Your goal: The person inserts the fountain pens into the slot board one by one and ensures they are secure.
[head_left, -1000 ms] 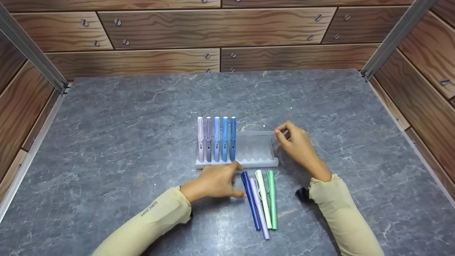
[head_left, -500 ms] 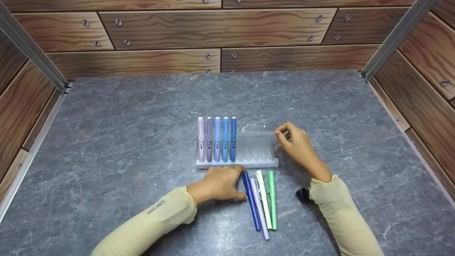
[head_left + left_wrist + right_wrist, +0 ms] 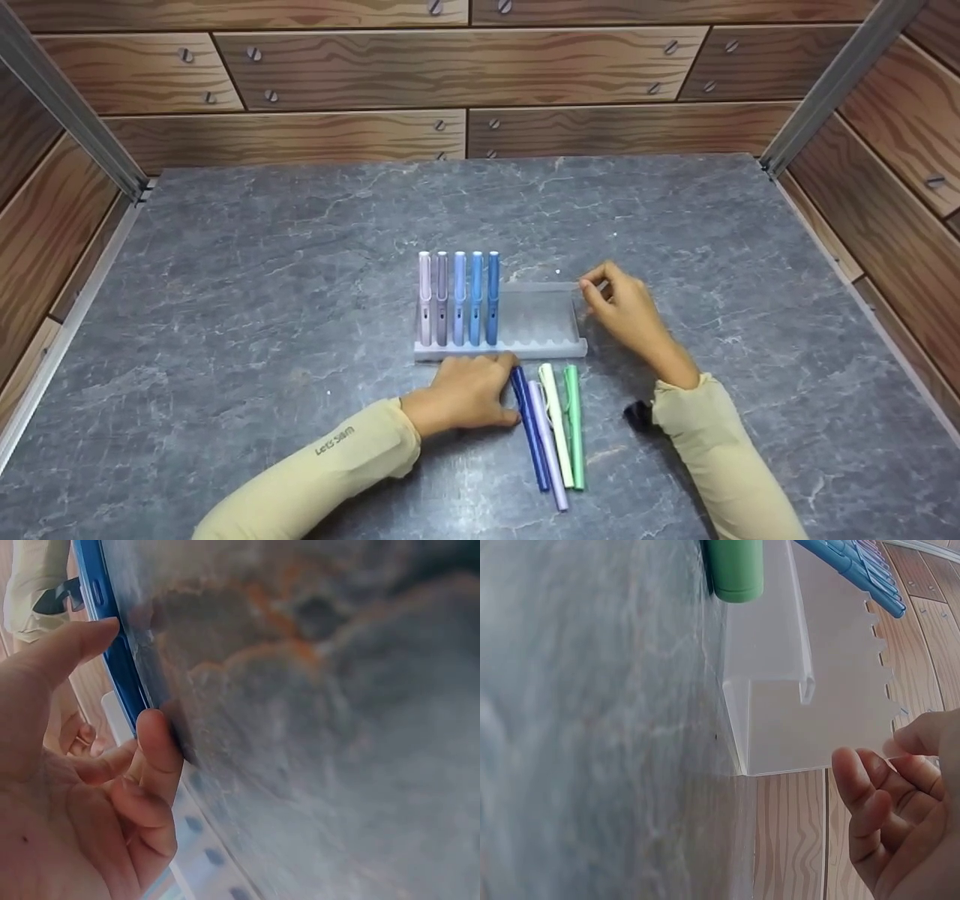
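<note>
head: the left hand (image 3: 471,391), loosely spread, touches a dark blue pen (image 3: 530,430) on the surface (image 3: 262,300) before the translucent rack (image 3: 540,315); the right hand (image 3: 624,309) pinches the rack's far right corner. left wrist: the thumb rests against the pen's side. right wrist: a green pen (image 3: 736,570) lies by the rack's front.

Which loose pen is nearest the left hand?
The dark blue pen, leftmost of four; the lavender pen, pale green pen and bright green pen lie beyond.

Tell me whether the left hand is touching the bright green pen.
Apart. The head view shows it: the dark blue pen, lavender pen and pale yellow-green pen lie between the left hand and the bright green pen.
</note>
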A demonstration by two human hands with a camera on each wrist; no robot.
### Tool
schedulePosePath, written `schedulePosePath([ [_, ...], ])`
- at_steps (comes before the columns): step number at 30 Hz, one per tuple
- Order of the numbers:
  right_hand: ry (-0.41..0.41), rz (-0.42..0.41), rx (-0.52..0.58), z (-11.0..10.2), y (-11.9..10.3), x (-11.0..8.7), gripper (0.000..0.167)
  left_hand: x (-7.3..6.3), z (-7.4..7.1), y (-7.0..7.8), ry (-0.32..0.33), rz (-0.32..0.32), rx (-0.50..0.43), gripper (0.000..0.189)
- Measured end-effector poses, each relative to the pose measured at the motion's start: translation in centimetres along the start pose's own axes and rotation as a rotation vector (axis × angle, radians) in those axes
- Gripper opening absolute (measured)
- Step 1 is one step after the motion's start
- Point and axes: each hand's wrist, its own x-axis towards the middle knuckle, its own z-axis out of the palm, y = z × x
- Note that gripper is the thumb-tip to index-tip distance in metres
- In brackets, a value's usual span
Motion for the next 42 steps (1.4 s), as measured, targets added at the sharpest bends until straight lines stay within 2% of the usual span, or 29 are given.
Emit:
schedulePosePath([
  [7, -0.004, 0.003, 0.013, 0.0, -0.1, -0.1, 0.009, 0.1, 0.2, 0.0, 0.045, 0.014, 0.015, 0.06],
  [21, 0.021, -0.019, -0.013, 0.0, -0.1, 0.0, 0.009, -0.3, 0.0, -0.2, 0.057, -0.018, -0.095, 0.071],
  [27, 0.03, -0.017, -0.017, 0.1, -0.1, -0.1, 0.008, -0.5, -0.1, -0.3, 0.069, -0.037, -0.19, 0.068],
  [34, 0.022, -0.009, 0.002, 0.2, 0.0, -0.1, 0.009, -0.5, -0.6, -0.6, 0.015, -0.083, -0.409, 0.066],
  [42, 0.02, -0.005, -0.004, 0.1, -0.2, -0.1, 0.009, -0.5, -1.3, -0.4, 0.013, -0.115, -0.517, 0.061],
])
